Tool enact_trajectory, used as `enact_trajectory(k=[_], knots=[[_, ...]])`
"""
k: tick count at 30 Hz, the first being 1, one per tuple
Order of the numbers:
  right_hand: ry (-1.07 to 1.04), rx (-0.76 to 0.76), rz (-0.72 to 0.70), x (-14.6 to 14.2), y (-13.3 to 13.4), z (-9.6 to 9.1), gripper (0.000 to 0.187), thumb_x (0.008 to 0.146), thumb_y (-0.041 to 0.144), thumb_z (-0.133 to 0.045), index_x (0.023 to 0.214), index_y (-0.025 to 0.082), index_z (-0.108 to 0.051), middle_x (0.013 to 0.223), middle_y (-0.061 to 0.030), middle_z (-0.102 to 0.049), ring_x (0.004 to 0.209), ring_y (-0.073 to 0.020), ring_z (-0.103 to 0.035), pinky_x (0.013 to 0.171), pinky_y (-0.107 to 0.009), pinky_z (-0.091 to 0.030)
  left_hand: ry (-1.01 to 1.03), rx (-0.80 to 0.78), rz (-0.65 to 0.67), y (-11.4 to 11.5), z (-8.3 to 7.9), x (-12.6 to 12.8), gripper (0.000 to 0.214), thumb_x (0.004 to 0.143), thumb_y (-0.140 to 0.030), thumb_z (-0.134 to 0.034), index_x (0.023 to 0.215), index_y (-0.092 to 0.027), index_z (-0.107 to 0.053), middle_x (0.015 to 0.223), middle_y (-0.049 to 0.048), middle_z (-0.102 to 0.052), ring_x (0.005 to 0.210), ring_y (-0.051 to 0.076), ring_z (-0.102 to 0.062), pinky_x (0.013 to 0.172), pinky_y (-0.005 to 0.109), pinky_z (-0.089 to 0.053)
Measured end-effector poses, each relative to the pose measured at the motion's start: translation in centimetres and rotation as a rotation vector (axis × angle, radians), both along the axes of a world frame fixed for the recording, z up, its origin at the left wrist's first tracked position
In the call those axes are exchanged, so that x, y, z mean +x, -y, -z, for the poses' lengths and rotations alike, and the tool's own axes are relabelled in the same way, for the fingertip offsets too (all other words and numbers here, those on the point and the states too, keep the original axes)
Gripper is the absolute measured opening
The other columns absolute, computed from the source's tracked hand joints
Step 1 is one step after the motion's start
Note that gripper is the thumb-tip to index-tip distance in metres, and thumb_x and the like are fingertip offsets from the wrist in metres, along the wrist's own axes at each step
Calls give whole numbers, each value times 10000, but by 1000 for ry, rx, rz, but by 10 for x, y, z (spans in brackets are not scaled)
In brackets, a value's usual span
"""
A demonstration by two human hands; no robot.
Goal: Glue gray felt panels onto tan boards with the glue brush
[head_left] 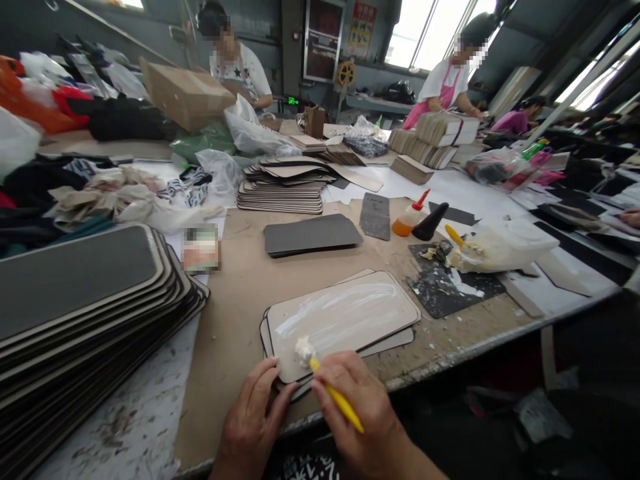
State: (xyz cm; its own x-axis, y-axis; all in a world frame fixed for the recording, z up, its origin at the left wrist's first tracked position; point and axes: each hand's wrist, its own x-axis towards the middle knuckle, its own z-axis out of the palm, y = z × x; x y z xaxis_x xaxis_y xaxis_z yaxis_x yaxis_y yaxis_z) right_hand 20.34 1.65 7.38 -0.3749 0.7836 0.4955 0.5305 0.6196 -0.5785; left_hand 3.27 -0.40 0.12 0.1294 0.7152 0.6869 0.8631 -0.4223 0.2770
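Observation:
My right hand (pixel 363 407) is closed round a yellow-handled brush (pixel 334 395) whose white, glue-laden tip (pixel 303 349) rests on the near corner of a tan rounded board (pixel 350 313). White glue streaks run across that board, which lies on top of two similar boards. My left hand (pixel 253 417) presses down flat on the board's near-left corner, fingers spread.
A tall stack of grey-faced boards (pixel 85 300) sits at left, dark sheets (pixel 310 235) and another stack (pixel 283 190) behind. A glue bottle (pixel 409 217), a black cone (pixel 431 223), a glue-smeared black mat (pixel 450 283) and a white bag (pixel 500 247) lie right. Two people work at the far side.

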Motion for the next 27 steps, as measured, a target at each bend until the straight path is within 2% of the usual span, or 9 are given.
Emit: enact_trajectory(k=[2, 6, 12, 15, 17, 20, 22, 26, 27], knots=[[-99, -44, -46, -12, 4, 1, 125, 845, 98, -474, 893, 169, -566, 809, -59, -609, 803, -160, -567, 721, -287, -514, -21, 7, 13, 0, -1, -1, 223, 903, -279, -431, 1004, -125, -558, 937, 94, -665, 886, 159, -657, 778, 234, -545], [-200, -99, -32, -12, -1, 1, 138, 840, 86, -488, 899, 182, -566, 811, -45, -604, 802, -146, -575, 721, -271, -513, 6, -4, 17, 1, 2, -1, 216, 896, -266, -448, 993, -109, -558, 942, 106, -654, 883, 152, -656, 812, 231, -531], [-222, -47, 43, -13, -27, 5, 115, 837, 100, -500, 843, 191, -571, 778, -31, -597, 762, -137, -584, 692, -260, -517, 56, -63, 0, 1, 7, 0, 197, 862, -273, -518, 980, -126, -575, 961, 97, -643, 888, 152, -652, 820, 234, -528], [-136, 45, 156, 20, -47, 10, 95, 838, 120, -509, 845, 186, -577, 785, -35, -599, 769, -142, -587, 716, -275, -512, 67, -66, -1, 2, 6, 0, 181, 854, -256, -533, 970, -125, -579, 963, 95, -641, 895, 151, -650, 844, 234, -519], [-27, 121, 308, 56, -56, 9, 72, 841, 157, -522, 853, 182, -588, 806, -45, -603, 779, -155, -590, 733, -297, -503, 69, -74, 0, 2, 4, 0, 181, 853, -247, -534, 975, -121, -578, 967, 96, -639, 904, 150, -648, 866, 233, -509], [93, 176, 479, 94, -54, 1, 67, 840, 220, -543, 829, 181, -597, 800, -46, -601, 765, -167, -588, 739, -313, -489, 55, -72, 7, 2, 1, 0, 183, 860, -246, -522, 977, -118, -581, 975, 95, -640, 905, 144, -650, 884, 223, -497], [89, 137, 456, 92, -41, -5, 60, 839, 211, -546, 821, 184, -596, 795, -39, -602, 766, -159, -591, 734, -292, -489, 47, -51, 13, 1, 1, 0, 183, 868, -251, -506, 967, -120, -587, 972, 92, -646, 900, 143, -653, 882, 215, -497], [-31, 26, 201, 61, -18, 0, 84, 836, 136, -521, 843, 194, -582, 778, -23, -612, 755, -136, -603, 688, -241, -508, 60, -58, 13, 1, 2, 0, 199, 879, -282, -484, 955, -133, -592, 970, 81, -655, 872, 138, -664, 850, 200, -514], [-45, 17, 176, 61, -16, 2, 94, 837, 133, -516, 853, 197, -583, 779, -24, -616, 752, -139, -605, 684, -245, -511, 63, -69, 13, 1, 3, -1, 206, 880, -291, -481, 959, -136, -591, 973, 80, -655, 867, 138, -666, 847, 202, -516]])
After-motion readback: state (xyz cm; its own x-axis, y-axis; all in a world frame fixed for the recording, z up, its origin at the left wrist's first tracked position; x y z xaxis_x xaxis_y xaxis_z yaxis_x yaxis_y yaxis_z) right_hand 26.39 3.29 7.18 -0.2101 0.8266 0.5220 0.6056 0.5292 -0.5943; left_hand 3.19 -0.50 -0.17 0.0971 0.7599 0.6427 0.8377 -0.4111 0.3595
